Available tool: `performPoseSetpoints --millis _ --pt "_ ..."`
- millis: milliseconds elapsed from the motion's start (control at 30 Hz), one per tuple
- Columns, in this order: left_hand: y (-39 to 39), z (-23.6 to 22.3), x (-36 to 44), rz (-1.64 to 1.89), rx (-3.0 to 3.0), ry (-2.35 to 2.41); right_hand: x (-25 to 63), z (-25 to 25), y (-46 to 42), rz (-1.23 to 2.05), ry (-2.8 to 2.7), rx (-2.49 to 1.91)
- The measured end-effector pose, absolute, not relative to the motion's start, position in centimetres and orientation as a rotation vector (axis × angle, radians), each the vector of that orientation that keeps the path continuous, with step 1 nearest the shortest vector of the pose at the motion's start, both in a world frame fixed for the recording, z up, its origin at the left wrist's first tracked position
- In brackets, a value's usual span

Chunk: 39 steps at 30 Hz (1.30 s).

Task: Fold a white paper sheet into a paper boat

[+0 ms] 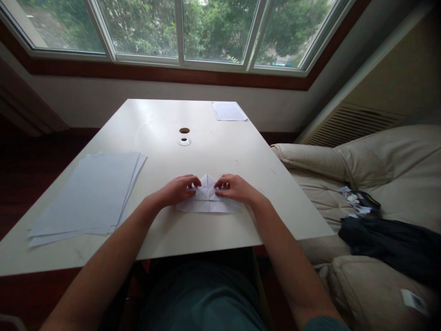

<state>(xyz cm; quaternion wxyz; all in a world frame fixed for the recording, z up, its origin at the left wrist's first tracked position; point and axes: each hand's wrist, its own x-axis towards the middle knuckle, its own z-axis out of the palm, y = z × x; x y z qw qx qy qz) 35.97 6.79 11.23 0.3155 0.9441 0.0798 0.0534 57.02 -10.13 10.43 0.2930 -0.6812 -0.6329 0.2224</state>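
Folded paper (207,206) lies on near tabletop (220,151), its side edges partly hidden by left hand (184,188) and right hand (232,187). Both hands are half-curled, fingertips at paper; whether it is gripped can't be told.

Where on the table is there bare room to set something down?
Widest on the white table: the stretch beyond the large sheets, left of the round hole and white ring. Another lies between the right hand and the table's right edge. Crowded: near middle, with both hands at the folded paper; far right corner, under the small sheets.
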Motion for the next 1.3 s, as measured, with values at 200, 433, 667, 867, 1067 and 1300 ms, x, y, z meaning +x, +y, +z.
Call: performPoseSetpoints --millis 200,433,667,867,1067,1300 --pt "6.7 10.5 35.9 0.283 2.558 0.059 56.7 10.3 -10.0 0.427 -1.820 -1.757" --pt "5.6 10.0 36.5 0.194 2.660 -0.033 55.8 10.1 -9.7 0.332 -1.980 -1.712" --pt "4.4 10.6 36.5 0.165 2.741 -0.014 55.9 10.3 -10.1 0.361 -1.951 -1.752" --pt "3.9 11.0 36.7 0.217 2.774 -0.023 56.2 10.2 -9.9 0.384 -1.895 -1.781" --pt "4.6 10.2 37.0 0.246 2.750 -0.013 56.6 9.9 -9.8 0.337 -1.882 -1.846" --pt "4.9 10.2 37.0 0.286 2.803 -0.030 56.2 10.0 -9.9 0.264 -1.866 -1.874"
